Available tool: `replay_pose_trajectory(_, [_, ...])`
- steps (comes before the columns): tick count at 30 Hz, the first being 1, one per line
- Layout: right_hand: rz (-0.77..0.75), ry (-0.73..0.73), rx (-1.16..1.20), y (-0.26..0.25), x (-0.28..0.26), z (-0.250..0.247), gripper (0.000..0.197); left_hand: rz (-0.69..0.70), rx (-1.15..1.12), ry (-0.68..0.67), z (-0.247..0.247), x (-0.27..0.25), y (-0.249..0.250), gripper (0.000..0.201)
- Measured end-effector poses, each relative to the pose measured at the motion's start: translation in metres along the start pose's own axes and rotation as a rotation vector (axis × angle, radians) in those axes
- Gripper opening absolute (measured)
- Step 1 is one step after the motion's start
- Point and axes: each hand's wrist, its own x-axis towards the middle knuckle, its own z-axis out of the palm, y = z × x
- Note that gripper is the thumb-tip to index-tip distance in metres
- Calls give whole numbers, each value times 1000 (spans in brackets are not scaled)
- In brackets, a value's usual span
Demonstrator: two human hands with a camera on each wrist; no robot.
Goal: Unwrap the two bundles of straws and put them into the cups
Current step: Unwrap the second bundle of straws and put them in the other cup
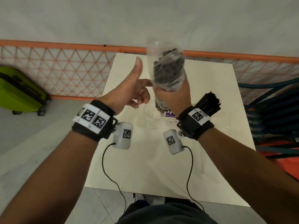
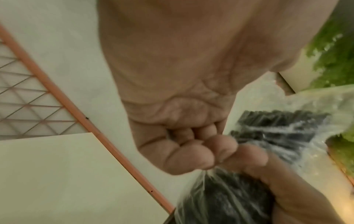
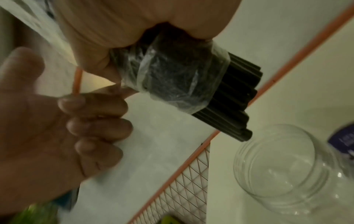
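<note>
My right hand (image 1: 174, 96) grips a bundle of black straws (image 1: 168, 73) in clear plastic wrap, held upright above the table. The bare lower ends of the straws (image 3: 239, 109) stick out below the wrap, over an empty clear cup (image 1: 152, 122) (image 3: 277, 166). My left hand (image 1: 137, 92) is beside the bundle on its left, thumb raised, fingers curled. The wrap (image 2: 226, 197) is drawn to a point at those curled fingers (image 2: 191, 156). A second cup full of loose black straws (image 1: 210, 102) stands at the right, partly hidden by my right wrist.
The pale table (image 1: 145, 159) is small and square. An orange lattice fence (image 1: 64, 70) runs behind it. A green suitcase (image 1: 19, 89) stands on the floor at left, stacked blue chairs (image 1: 275, 110) at right. A purple label (image 1: 169, 114) lies by the cups.
</note>
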Motion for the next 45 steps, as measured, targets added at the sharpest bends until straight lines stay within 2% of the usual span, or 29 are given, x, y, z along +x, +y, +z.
replay_pose_trajectory(2, [135,66,150,4,2,-2,53,-9,80,9,6,13,1,91])
replay_pose_trajectory(5, [231,116,303,12,2,-4,42,-15,141,83,12,31,-4,92])
replay_pose_trajectory(10, [310,173,415,21,6,3,48,-12,161,174,18,45,-18,82])
replay_pose_trajectory(15, [366,220,422,33,12,14,51,58,111,411,2,30,-43,68])
replay_pose_trajectory(20, [409,171,276,50,11,32,56,35,94,484,-1,-23,-97,43])
replay_pose_trajectory(23, [410,131,234,61,6,39,57,-60,164,468,11,-55,-139,23])
replay_pose_trajectory(26, [415,90,238,70,-1,42,62,-146,139,424,28,-80,-173,25])
replay_pose_trajectory(31, [450,49,200,81,-12,37,67,-207,167,363,52,-95,-199,29])
replay_pose_trajectory(34, [470,95,192,83,-17,32,60,-224,216,319,60,-97,-205,22])
replay_pose_trajectory(38, [426,128,225,75,-16,22,48,-244,280,249,63,-94,-210,28])
replay_pose_trajectory(43, [382,235,404,33,-1,-2,38,-248,344,183,65,-90,-211,30])
replay_pose_trajectory(45, [342,326,489,9,8,-22,46,-260,354,165,64,-88,-211,29])
